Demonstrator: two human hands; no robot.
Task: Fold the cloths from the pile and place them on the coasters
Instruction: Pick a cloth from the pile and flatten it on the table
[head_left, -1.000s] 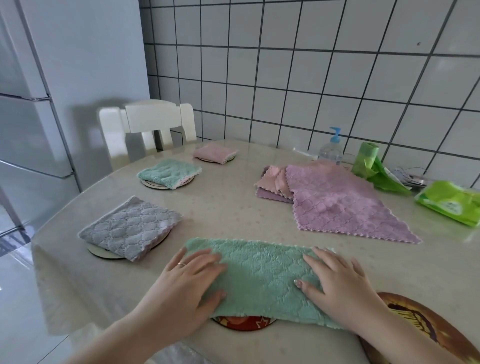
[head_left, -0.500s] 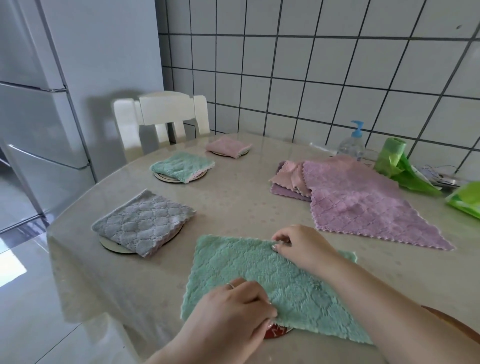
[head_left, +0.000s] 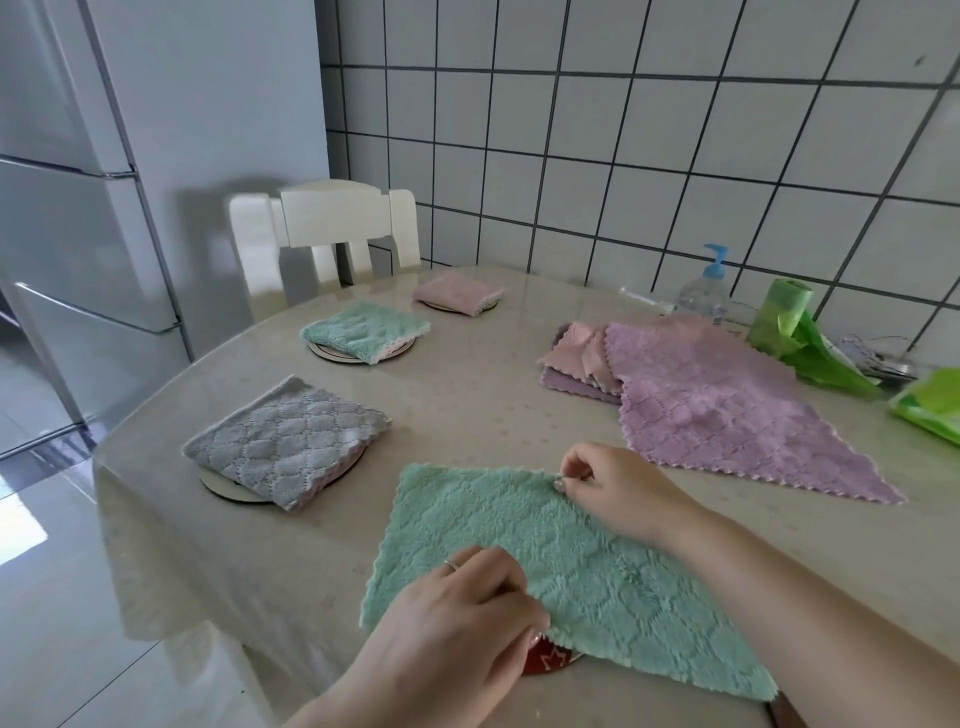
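A green cloth (head_left: 545, 561) is lying spread on the near bench (head_left: 467, 410), covering what may be a red coaster (head_left: 545, 664). The left hand (head_left: 462, 623) is pinching its near edge, while the right hand (head_left: 618, 488) is pinching its far edge. The pile (head_left: 691, 395) is sitting far right; three folded cloths are resting on coasters at left.

One head cam, looks fwd/down over table (head_left: 467, 395), near.

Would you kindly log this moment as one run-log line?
step: folding green cloth | left hand: pinches near edge | right hand: pinches far edge | done: three folded cloths on coasters
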